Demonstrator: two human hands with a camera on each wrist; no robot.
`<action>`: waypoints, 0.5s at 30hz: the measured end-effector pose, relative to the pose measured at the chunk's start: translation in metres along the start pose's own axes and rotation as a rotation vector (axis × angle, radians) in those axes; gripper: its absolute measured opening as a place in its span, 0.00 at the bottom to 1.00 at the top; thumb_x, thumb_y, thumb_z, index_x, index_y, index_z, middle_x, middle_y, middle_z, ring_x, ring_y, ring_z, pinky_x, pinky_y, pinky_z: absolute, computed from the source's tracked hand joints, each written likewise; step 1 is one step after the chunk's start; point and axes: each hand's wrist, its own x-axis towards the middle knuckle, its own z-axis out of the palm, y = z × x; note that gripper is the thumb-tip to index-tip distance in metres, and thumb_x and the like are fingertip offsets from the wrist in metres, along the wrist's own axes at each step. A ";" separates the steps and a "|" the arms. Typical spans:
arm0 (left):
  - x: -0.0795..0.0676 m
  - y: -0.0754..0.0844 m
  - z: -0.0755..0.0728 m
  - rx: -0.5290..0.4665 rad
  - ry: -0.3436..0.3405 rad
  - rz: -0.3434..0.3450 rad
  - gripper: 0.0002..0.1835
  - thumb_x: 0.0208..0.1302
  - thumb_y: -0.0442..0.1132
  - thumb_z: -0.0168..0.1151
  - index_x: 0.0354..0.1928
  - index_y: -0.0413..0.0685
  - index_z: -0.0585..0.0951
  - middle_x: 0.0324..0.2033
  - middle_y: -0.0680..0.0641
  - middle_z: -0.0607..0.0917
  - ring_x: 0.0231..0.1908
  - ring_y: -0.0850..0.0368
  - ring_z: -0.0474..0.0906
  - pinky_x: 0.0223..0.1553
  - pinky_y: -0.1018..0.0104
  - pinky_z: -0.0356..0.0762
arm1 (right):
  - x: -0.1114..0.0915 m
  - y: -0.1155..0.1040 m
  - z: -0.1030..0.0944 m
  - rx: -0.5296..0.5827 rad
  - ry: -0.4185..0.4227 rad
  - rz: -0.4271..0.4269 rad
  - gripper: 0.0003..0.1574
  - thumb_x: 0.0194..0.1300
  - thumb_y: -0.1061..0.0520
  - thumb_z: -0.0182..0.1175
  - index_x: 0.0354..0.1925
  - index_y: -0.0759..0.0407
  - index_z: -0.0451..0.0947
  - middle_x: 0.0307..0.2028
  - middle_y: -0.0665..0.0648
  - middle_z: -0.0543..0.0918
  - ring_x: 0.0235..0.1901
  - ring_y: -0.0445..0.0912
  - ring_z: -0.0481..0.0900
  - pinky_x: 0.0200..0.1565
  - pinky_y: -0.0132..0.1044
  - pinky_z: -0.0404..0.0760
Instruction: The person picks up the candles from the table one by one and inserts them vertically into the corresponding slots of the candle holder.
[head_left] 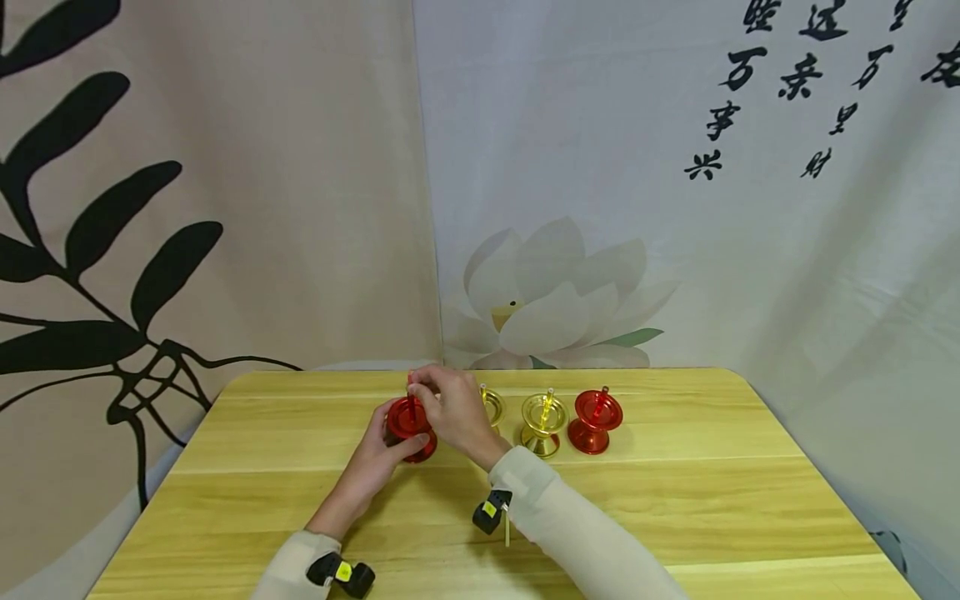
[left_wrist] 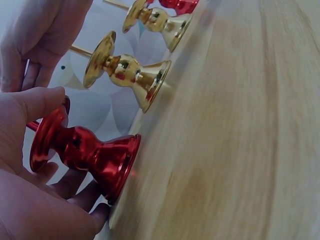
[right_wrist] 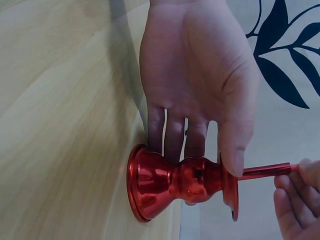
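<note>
My left hand [head_left: 381,456] holds a shiny red metal candle holder [left_wrist: 95,155], with the thumb on its dish rim and the fingers behind its stem. The holder stands upright on the table. From the middle of its dish rises a thin red stick [right_wrist: 265,171]. My right hand [head_left: 455,408] pinches the top of that stick, where a paler red end shows between thumb and finger. In the left wrist view the stick's upper part is hidden behind the left hand.
To the right stand a gold candle holder [left_wrist: 127,72], partly hidden by the right hand in the head view, another gold one [head_left: 544,425] and a second red one [head_left: 595,421], each with a thin stick upright. The wooden table [head_left: 697,500] ends at a cloth backdrop [head_left: 315,208].
</note>
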 end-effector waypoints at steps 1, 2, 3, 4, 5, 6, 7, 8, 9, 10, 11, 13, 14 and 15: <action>0.000 0.000 0.000 -0.001 -0.001 0.001 0.43 0.76 0.40 0.71 0.84 0.45 0.57 0.76 0.34 0.72 0.76 0.35 0.69 0.71 0.45 0.71 | 0.000 0.000 0.000 0.000 0.001 0.004 0.02 0.75 0.66 0.70 0.44 0.65 0.89 0.41 0.58 0.93 0.41 0.50 0.93 0.47 0.35 0.90; 0.000 0.000 0.000 0.000 -0.001 0.001 0.43 0.76 0.40 0.71 0.84 0.45 0.57 0.76 0.34 0.72 0.76 0.35 0.69 0.71 0.45 0.71 | 0.000 0.000 0.000 0.002 0.002 0.007 0.02 0.75 0.66 0.71 0.44 0.65 0.89 0.41 0.58 0.93 0.41 0.50 0.93 0.47 0.35 0.90; 0.000 0.001 0.000 -0.001 -0.001 0.002 0.44 0.76 0.40 0.71 0.84 0.45 0.57 0.76 0.34 0.72 0.76 0.35 0.69 0.71 0.45 0.71 | 0.000 0.000 0.000 0.005 0.003 0.011 0.02 0.75 0.67 0.71 0.44 0.65 0.89 0.41 0.58 0.93 0.41 0.50 0.93 0.47 0.35 0.90; 0.000 0.001 0.001 -0.002 -0.001 0.002 0.44 0.76 0.40 0.71 0.84 0.45 0.57 0.76 0.34 0.72 0.76 0.35 0.69 0.71 0.45 0.71 | 0.000 0.000 0.000 0.010 0.004 0.014 0.02 0.75 0.67 0.70 0.44 0.65 0.89 0.41 0.59 0.93 0.41 0.50 0.93 0.47 0.35 0.90; 0.000 0.001 0.001 -0.004 -0.003 0.003 0.44 0.76 0.40 0.71 0.84 0.45 0.57 0.76 0.34 0.72 0.76 0.35 0.69 0.71 0.45 0.71 | -0.001 -0.001 0.000 0.015 0.004 0.017 0.02 0.75 0.67 0.70 0.44 0.65 0.89 0.41 0.59 0.93 0.41 0.50 0.93 0.47 0.35 0.90; 0.000 0.001 0.001 -0.006 -0.004 0.003 0.44 0.76 0.40 0.71 0.84 0.45 0.57 0.76 0.34 0.72 0.76 0.35 0.69 0.71 0.45 0.71 | -0.001 -0.001 -0.001 0.019 0.005 0.022 0.03 0.75 0.67 0.70 0.45 0.66 0.89 0.41 0.59 0.93 0.41 0.50 0.93 0.47 0.35 0.90; 0.000 0.001 0.001 -0.008 -0.006 0.002 0.44 0.76 0.40 0.71 0.84 0.45 0.57 0.76 0.34 0.72 0.76 0.35 0.69 0.71 0.45 0.71 | -0.002 -0.001 -0.001 0.026 0.008 0.023 0.03 0.75 0.68 0.70 0.45 0.66 0.89 0.41 0.59 0.93 0.41 0.50 0.93 0.47 0.35 0.90; 0.000 0.001 0.001 -0.008 -0.006 0.002 0.44 0.76 0.40 0.71 0.84 0.45 0.57 0.76 0.34 0.72 0.76 0.35 0.69 0.71 0.46 0.71 | -0.002 -0.002 -0.002 0.029 0.009 0.027 0.03 0.75 0.68 0.70 0.45 0.66 0.89 0.41 0.59 0.93 0.41 0.50 0.93 0.47 0.34 0.90; -0.001 0.001 0.001 -0.009 -0.006 0.002 0.44 0.76 0.40 0.71 0.84 0.45 0.57 0.76 0.34 0.72 0.76 0.35 0.69 0.71 0.46 0.72 | -0.003 -0.002 -0.002 0.031 0.010 0.031 0.03 0.74 0.68 0.70 0.45 0.66 0.89 0.41 0.60 0.93 0.41 0.50 0.93 0.47 0.34 0.89; -0.001 0.002 0.001 -0.009 -0.008 0.004 0.44 0.76 0.40 0.71 0.84 0.45 0.57 0.76 0.34 0.72 0.76 0.35 0.69 0.71 0.46 0.72 | -0.004 -0.003 -0.003 0.031 0.009 0.036 0.03 0.75 0.68 0.70 0.45 0.66 0.89 0.41 0.59 0.93 0.41 0.50 0.93 0.47 0.34 0.89; -0.002 0.002 0.001 -0.008 -0.011 0.006 0.44 0.76 0.39 0.71 0.84 0.45 0.57 0.76 0.33 0.72 0.76 0.34 0.68 0.70 0.46 0.72 | -0.005 -0.004 -0.004 0.027 0.010 0.040 0.03 0.74 0.69 0.70 0.45 0.65 0.89 0.41 0.59 0.93 0.41 0.49 0.93 0.47 0.34 0.89; -0.003 0.003 0.001 -0.003 -0.014 0.013 0.44 0.76 0.39 0.71 0.85 0.44 0.56 0.76 0.32 0.72 0.76 0.33 0.68 0.70 0.46 0.73 | -0.008 -0.006 -0.007 0.025 0.009 0.048 0.04 0.74 0.69 0.69 0.44 0.65 0.89 0.41 0.59 0.93 0.42 0.49 0.93 0.47 0.33 0.89; -0.003 0.004 0.001 -0.002 -0.014 0.017 0.44 0.76 0.39 0.71 0.84 0.43 0.56 0.76 0.32 0.72 0.76 0.33 0.68 0.70 0.46 0.73 | -0.009 -0.008 -0.009 0.024 0.004 0.054 0.04 0.74 0.70 0.69 0.44 0.65 0.89 0.41 0.59 0.93 0.42 0.49 0.93 0.48 0.34 0.89; -0.003 0.004 0.001 -0.002 -0.016 0.022 0.44 0.77 0.39 0.71 0.85 0.42 0.56 0.76 0.32 0.71 0.76 0.33 0.68 0.70 0.45 0.73 | -0.010 -0.010 -0.011 0.028 0.000 0.061 0.04 0.75 0.69 0.69 0.44 0.65 0.89 0.41 0.58 0.93 0.42 0.48 0.93 0.48 0.34 0.89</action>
